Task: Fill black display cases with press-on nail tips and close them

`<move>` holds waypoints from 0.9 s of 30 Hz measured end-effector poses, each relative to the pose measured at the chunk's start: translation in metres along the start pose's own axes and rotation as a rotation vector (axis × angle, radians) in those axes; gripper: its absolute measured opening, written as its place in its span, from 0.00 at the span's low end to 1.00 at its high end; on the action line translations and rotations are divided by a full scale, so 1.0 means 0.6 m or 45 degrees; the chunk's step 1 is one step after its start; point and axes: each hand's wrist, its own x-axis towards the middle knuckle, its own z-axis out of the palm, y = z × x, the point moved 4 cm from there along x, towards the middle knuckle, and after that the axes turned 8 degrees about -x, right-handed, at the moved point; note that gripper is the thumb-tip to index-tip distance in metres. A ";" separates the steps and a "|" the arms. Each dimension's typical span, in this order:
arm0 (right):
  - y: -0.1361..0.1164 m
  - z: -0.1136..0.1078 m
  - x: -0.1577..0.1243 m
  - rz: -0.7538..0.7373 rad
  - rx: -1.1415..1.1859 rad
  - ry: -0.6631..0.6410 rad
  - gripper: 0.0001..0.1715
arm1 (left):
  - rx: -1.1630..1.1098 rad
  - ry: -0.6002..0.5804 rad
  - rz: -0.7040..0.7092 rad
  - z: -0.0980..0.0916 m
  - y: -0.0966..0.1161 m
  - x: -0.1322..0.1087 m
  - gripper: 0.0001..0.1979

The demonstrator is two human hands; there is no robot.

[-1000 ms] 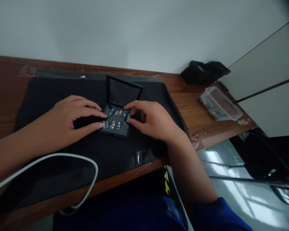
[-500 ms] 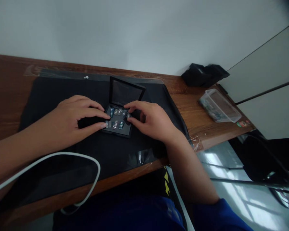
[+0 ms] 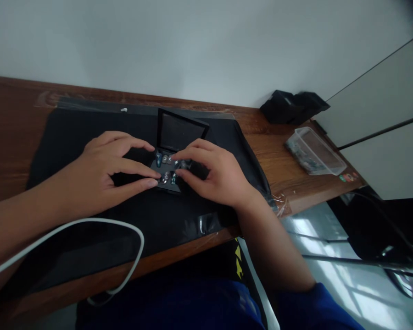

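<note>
A small black case [image 3: 177, 133] stands open on a black mat [image 3: 72, 133], its lid tilted up toward the wall. Several small decorated press-on nails [image 3: 165, 160] lie in rows on its tray. My left hand [image 3: 113, 167] rests at the tray's left edge, its thumb and fingers pressed on the tray side. My right hand [image 3: 211, 172] covers the tray's right part, with forefinger and thumb pinched together over the nails. Whether a nail sits between those fingertips is hidden.
The mat covers a brown wooden desk [image 3: 271, 160] against a pale wall. A clear plastic tub [image 3: 313, 151] and a black bundle [image 3: 292, 106] sit at the right end. A white cable [image 3: 99, 224] loops across the mat's front.
Both hands have closed in over the tray. My right hand slid left onto the nails and my left fingers reached further across the tray's edge.
</note>
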 end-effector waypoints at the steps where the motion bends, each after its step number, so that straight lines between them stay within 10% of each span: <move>1: -0.004 0.003 0.000 -0.057 -0.005 0.007 0.13 | 0.002 -0.005 0.020 0.001 0.001 0.000 0.28; 27: -0.024 0.030 0.002 -0.147 -0.079 -0.253 0.18 | 0.012 0.040 0.066 0.006 -0.021 0.006 0.23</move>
